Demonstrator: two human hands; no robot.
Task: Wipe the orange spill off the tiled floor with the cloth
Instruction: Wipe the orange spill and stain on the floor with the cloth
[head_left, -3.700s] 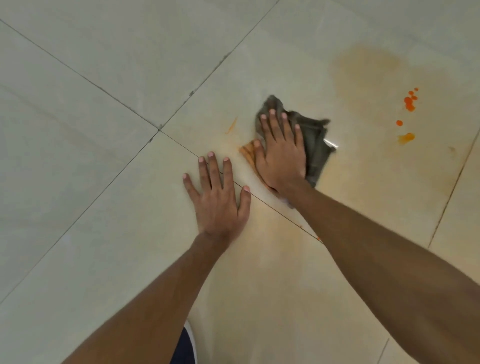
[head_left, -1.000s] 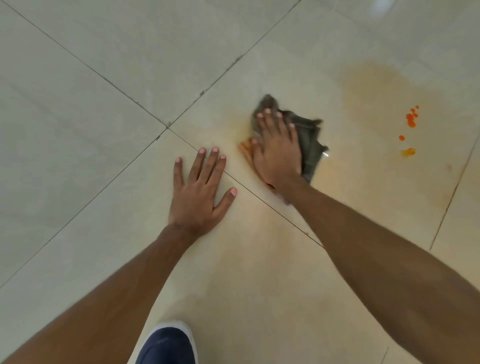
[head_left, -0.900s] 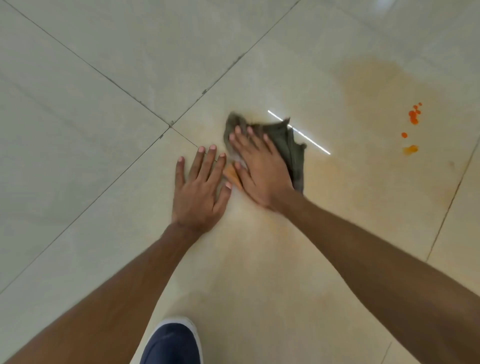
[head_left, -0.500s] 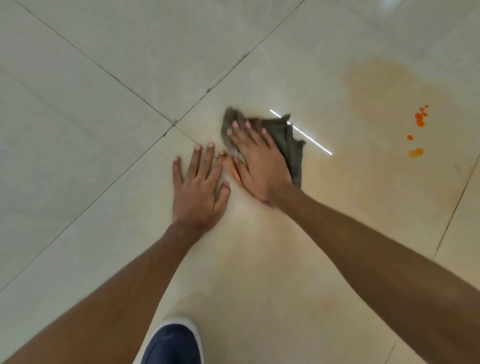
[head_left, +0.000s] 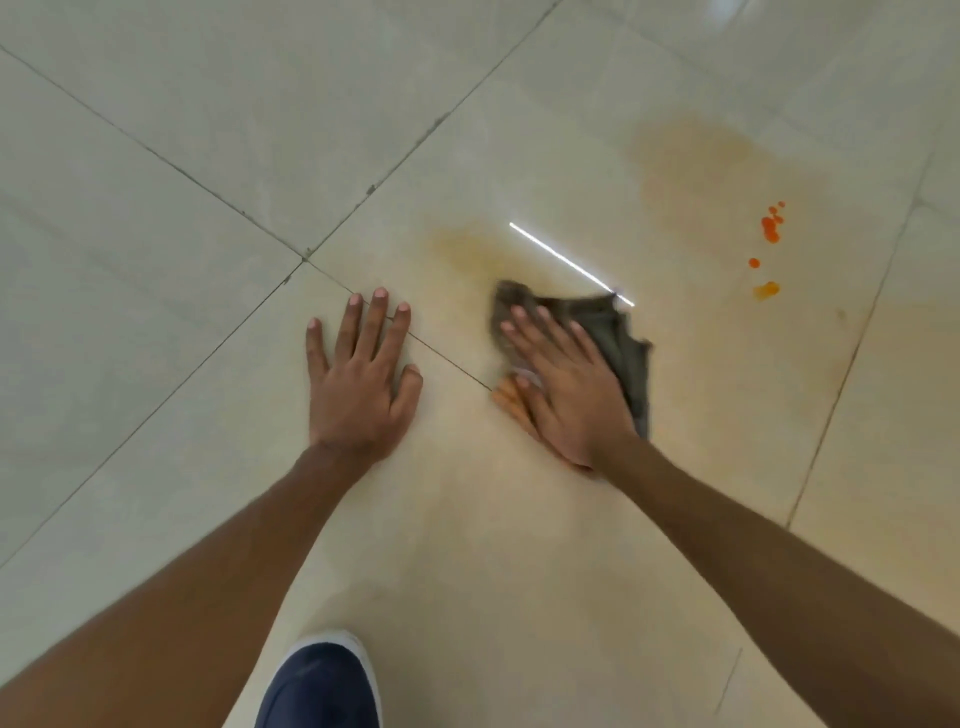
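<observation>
My right hand (head_left: 569, 382) lies flat on a crumpled grey-green cloth (head_left: 621, 345) and presses it to the tiled floor (head_left: 208, 114); an orange-stained corner of the cloth (head_left: 506, 400) shows by my thumb. My left hand (head_left: 361, 374) rests flat on the floor to the left, fingers spread, holding nothing. Bright orange drops (head_left: 769, 228) and a small orange blob (head_left: 766, 290) lie to the upper right. A faint orange smear (head_left: 467, 252) sits just beyond the cloth, and a larger pale stain (head_left: 691, 156) spreads farther back.
Dark grout lines cross at a tile corner (head_left: 305, 257) left of the hands. A thin bright light reflection (head_left: 566, 262) streaks the floor above the cloth. My dark blue shoe with a white edge (head_left: 322, 680) is at the bottom.
My right hand has slid the cloth to the right and toward me, away from my left hand, uncovering a faint orange smear. My left hand has stayed planted.
</observation>
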